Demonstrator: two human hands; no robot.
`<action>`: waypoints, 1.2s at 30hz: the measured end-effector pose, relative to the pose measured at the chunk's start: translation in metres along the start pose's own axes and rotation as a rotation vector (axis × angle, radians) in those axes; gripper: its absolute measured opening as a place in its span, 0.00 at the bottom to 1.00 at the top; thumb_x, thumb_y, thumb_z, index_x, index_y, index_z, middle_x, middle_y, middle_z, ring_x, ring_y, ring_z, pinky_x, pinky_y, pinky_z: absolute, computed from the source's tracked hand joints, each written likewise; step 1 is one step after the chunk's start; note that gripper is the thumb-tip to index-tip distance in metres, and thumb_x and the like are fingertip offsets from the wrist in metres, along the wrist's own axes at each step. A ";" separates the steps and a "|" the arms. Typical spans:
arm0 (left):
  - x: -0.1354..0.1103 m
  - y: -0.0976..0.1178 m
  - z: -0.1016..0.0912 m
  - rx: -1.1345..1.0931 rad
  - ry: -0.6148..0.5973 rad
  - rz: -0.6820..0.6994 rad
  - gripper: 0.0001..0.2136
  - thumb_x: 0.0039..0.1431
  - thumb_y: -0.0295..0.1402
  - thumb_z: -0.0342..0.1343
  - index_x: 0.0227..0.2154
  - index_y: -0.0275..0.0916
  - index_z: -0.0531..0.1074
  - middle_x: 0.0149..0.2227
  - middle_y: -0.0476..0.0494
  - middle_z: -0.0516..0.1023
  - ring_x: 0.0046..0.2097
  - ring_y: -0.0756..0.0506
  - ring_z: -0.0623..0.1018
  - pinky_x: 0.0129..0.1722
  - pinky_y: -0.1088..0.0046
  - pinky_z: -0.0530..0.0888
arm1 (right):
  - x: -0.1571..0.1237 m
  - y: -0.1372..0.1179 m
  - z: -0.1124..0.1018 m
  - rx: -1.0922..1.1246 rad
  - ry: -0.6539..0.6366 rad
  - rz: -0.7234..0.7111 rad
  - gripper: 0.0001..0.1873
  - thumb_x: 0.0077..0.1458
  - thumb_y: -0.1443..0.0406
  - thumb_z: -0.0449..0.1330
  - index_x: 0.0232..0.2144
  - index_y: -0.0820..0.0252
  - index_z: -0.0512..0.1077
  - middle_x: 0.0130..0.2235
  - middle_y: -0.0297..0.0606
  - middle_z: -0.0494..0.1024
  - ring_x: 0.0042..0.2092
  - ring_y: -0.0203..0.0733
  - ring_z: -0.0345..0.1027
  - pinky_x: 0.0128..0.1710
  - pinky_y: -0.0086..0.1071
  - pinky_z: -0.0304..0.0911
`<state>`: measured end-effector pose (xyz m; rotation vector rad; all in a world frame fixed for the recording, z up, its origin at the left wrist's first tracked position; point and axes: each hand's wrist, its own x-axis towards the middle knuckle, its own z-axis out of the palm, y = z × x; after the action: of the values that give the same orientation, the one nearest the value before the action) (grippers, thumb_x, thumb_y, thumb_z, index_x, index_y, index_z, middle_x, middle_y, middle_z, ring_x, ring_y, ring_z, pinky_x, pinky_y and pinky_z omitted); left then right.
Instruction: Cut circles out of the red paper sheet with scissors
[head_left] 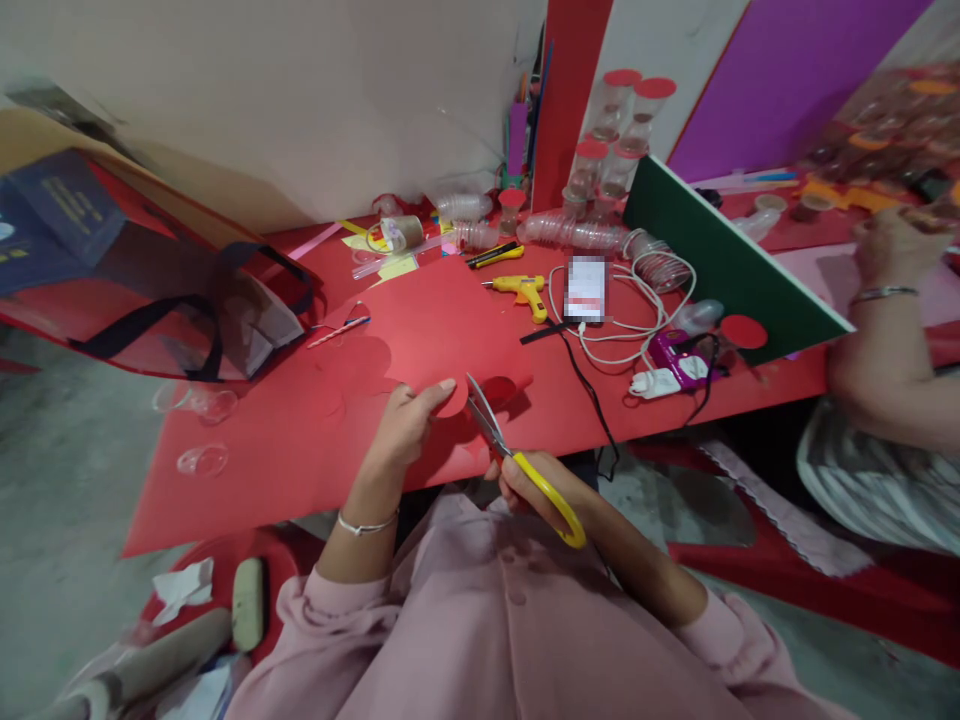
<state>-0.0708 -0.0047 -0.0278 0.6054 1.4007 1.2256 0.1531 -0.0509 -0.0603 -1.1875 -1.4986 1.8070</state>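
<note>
My left hand [405, 425] pinches a small round piece of red paper [452, 400] between thumb and fingers, just above the front part of the red table. In my right hand [529, 480] are scissors [551, 495] with yellow handles, their blades apart and pointing up and away from me. The blade tips are right beside the paper's right edge; whether they touch it I cannot tell. Under and beyond my hands lies a large sheet of red paper [442, 310], hard to tell from the red tabletop.
A yellow glue gun [521, 292], a cutter knife [496, 255] and a phone [586, 290] on a cable lie farther back. A green board [720, 260] stands at the right, beside a purple power adapter [682, 360]. Clear plastic cups [202, 458] and a bag [157, 260] sit left. A co-worker's arm [885, 330] is at right.
</note>
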 end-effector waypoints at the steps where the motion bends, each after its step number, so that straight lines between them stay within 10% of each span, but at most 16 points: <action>1: -0.002 0.000 -0.001 0.043 -0.047 0.009 0.26 0.47 0.39 0.76 0.15 0.40 0.61 0.14 0.57 0.56 0.16 0.57 0.58 0.15 0.79 0.54 | 0.001 -0.005 -0.001 -0.041 -0.041 0.011 0.32 0.61 0.36 0.58 0.25 0.56 0.74 0.23 0.37 0.74 0.25 0.42 0.68 0.26 0.34 0.61; 5: -0.006 -0.001 -0.001 0.180 -0.192 0.033 0.31 0.49 0.43 0.76 0.13 0.40 0.55 0.14 0.57 0.52 0.17 0.58 0.52 0.16 0.78 0.49 | 0.002 -0.021 -0.003 -0.061 -0.043 0.019 0.37 0.64 0.34 0.49 0.26 0.57 0.73 0.26 0.40 0.76 0.28 0.43 0.70 0.29 0.35 0.63; 17: -0.027 -0.011 0.046 -0.292 0.005 0.030 0.22 0.44 0.43 0.77 0.30 0.41 0.69 0.22 0.58 0.75 0.16 0.55 0.71 0.14 0.84 0.62 | 0.014 0.010 0.016 -0.001 0.107 -0.079 0.36 0.60 0.32 0.54 0.26 0.56 0.72 0.26 0.38 0.72 0.29 0.42 0.67 0.29 0.34 0.63; 36: -0.035 -0.008 0.048 -0.155 -0.063 0.135 0.18 0.45 0.44 0.76 0.28 0.39 0.75 0.19 0.52 0.76 0.16 0.51 0.73 0.13 0.80 0.68 | 0.006 0.009 0.006 -0.080 0.072 -0.135 0.36 0.63 0.31 0.47 0.32 0.56 0.70 0.30 0.36 0.72 0.30 0.41 0.67 0.31 0.34 0.63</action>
<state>-0.0153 -0.0218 -0.0130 0.6328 1.2161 1.3960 0.1460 -0.0518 -0.0710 -1.1478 -1.5830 1.6126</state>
